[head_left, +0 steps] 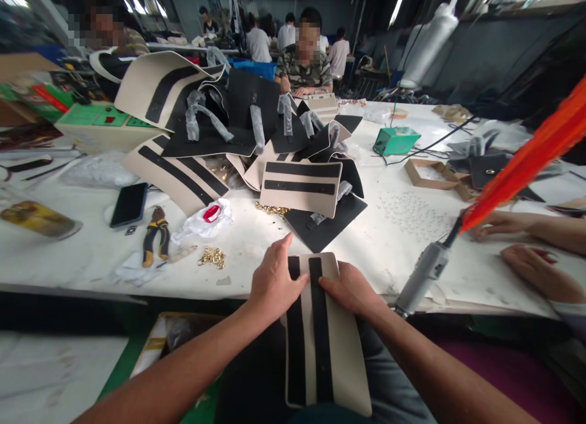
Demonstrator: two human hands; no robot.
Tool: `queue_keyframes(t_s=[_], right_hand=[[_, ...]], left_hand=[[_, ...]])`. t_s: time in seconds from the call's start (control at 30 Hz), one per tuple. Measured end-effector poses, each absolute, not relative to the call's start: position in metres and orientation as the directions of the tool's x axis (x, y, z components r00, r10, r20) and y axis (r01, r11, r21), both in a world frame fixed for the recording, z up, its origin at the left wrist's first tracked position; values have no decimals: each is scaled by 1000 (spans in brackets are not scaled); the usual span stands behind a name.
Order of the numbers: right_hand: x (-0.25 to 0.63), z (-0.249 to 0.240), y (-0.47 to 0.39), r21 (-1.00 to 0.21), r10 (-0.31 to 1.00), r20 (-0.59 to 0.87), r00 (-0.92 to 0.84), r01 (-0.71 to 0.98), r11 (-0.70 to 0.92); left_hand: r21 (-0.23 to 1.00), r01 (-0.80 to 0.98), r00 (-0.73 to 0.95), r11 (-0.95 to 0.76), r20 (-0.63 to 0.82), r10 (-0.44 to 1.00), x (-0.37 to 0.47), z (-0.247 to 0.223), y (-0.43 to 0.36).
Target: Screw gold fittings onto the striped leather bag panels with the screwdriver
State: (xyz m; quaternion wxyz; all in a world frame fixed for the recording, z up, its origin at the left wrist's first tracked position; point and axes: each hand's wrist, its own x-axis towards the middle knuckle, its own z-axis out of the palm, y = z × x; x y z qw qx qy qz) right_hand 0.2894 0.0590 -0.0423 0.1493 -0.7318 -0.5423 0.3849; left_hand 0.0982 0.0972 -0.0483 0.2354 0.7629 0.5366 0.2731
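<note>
Over my lap and against the table's front edge lies a beige panel (345, 344) with two black stripes running lengthwise. My left hand (274, 280) grips its upper left edge, thumb pressed on the face near a stripe. On the opposite edge, my right hand (352, 288) holds the panel the same way, its thumb by the other stripe. The fingers behind the panel are hidden. Just beyond it, a similar striped panel (300, 201) rests on a black piece (329, 222), beside a gold chain (272, 210). More gold chain (212, 257) lies left of my hands.
A heap of striped and black panels (220, 125) fills the table's middle. Pliers (156, 238), a phone (129, 204) and a drink cup (39, 219) are at left. At right are a grey tool with an orange hose (423, 277), small clear pieces (412, 215) and another person's hands (540, 271).
</note>
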Motion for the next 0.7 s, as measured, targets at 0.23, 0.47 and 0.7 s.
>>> queue_keyframes(t_s=[0.23,0.47,0.7], right_hand=[[292,-43,60,-705,941,-335,41,652,-280],[288,-38,57,-649,966,-219,135,720,-247],[352,-9,-20,-839,847,245,473,541,-59]], left_hand=[[489,549,583,-678,358,730,98,-75,93],[499,538,574,-680,374,729,98,-83,106],[514,555,562,-654,348,751,97,-87,109]])
